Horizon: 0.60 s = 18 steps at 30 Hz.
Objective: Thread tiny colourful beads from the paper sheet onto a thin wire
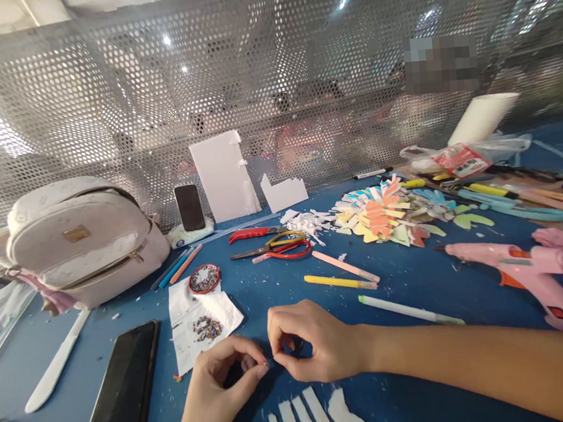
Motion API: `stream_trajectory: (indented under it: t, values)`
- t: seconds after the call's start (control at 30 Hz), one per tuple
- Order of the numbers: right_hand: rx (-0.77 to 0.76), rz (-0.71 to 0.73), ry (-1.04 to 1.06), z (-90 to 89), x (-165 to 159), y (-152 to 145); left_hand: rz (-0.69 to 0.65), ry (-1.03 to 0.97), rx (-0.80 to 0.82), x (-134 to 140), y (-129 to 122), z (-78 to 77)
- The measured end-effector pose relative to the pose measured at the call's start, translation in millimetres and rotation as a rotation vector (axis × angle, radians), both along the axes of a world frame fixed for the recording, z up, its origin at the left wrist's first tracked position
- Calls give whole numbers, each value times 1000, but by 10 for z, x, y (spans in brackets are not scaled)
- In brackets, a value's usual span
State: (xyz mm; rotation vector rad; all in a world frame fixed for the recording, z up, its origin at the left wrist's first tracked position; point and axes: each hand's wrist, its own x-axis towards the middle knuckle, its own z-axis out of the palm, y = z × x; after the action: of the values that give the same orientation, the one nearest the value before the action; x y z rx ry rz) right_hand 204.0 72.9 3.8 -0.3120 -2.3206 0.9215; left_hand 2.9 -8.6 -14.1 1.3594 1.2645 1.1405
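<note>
My left hand [229, 384] is low in the middle of the view, thumb and forefinger pinched on a tiny bead-like speck [265, 364]. Just beside it, my right hand [316, 341] has its thumb and fingertips pressed together; whatever they hold is too small to make out. The two pinches nearly meet. Behind my left hand, small mixed-colour beads [207, 328] lie in a heap on white paper [183, 355]. A round red-rimmed dish [204, 279] of similar beads sits at the paper's far edge. White strips [305, 418] and a white cut-out shape [345, 412] lie nearest me.
A dark phone [123, 389], white knife [57, 365] and pale backpack [84, 246] occupy the left. Scissors [274, 246], markers [340, 282] and paper cut-outs [379, 213] lie beyond my hands. A pink glue gun [519, 264] is at right; a perforated metal screen [250, 64] rises behind.
</note>
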Motion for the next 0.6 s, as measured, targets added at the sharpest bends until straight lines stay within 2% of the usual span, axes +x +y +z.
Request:
stream_trajectory:
  t: [0.23, 0.6]
  values:
    - [-24, -14, 70, 8, 9, -7, 19, -40, 6, -3, 4, 7]
    - [-23, -10, 55, 2, 10, -1, 10, -57, 1, 2, 3, -16]
